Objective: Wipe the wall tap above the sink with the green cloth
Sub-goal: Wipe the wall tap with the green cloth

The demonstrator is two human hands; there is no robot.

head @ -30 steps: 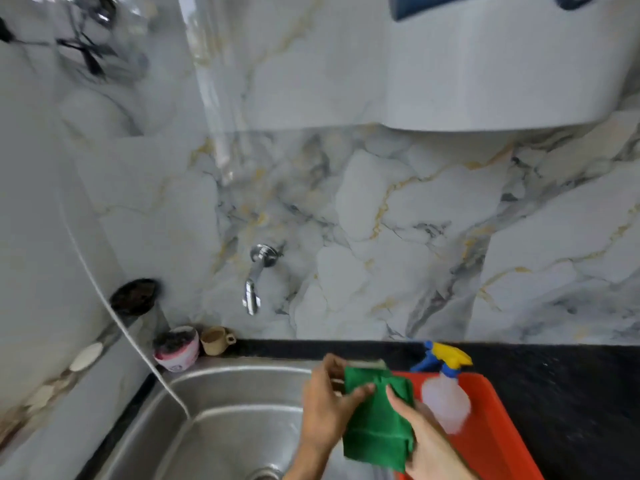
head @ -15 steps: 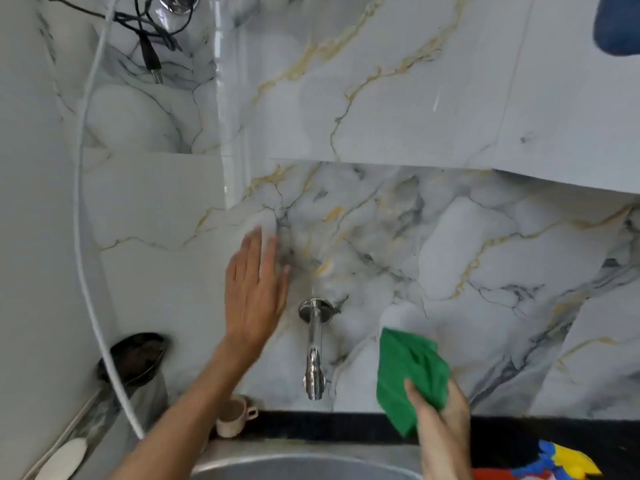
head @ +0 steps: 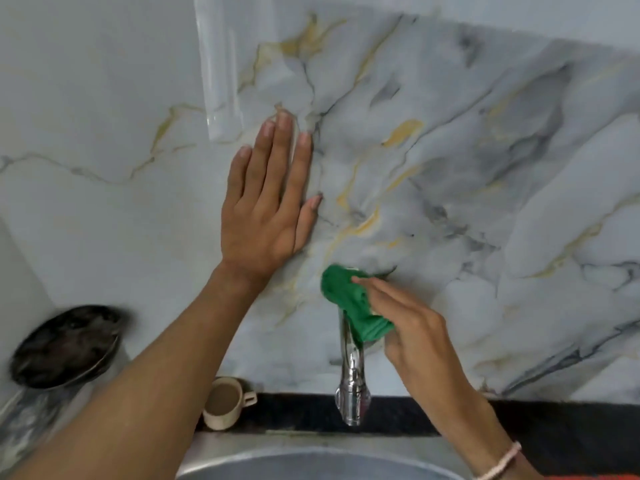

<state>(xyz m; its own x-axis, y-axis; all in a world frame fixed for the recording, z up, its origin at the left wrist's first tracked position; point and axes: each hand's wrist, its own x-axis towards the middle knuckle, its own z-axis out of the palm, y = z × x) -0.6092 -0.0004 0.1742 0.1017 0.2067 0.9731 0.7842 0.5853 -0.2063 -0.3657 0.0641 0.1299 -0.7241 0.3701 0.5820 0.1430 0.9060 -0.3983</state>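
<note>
From the head view, my left hand (head: 266, 209) lies flat against the marble wall (head: 485, 168), fingers stretched out together and holding nothing, up and to the left of the tap. My right hand (head: 412, 327) pinches the green cloth (head: 349, 303) between fingers and thumb and presses the bunched cloth onto the top of the wall tap (head: 351, 386), right where it meets the wall. The chrome spout hangs bare below the cloth, over the rim of the steel sink (head: 311, 462). A small beige cup (head: 225, 403) stands on the black counter (head: 571, 431) just left of the spout. A dark round dish (head: 65, 344) sits blurred at far left
</note>
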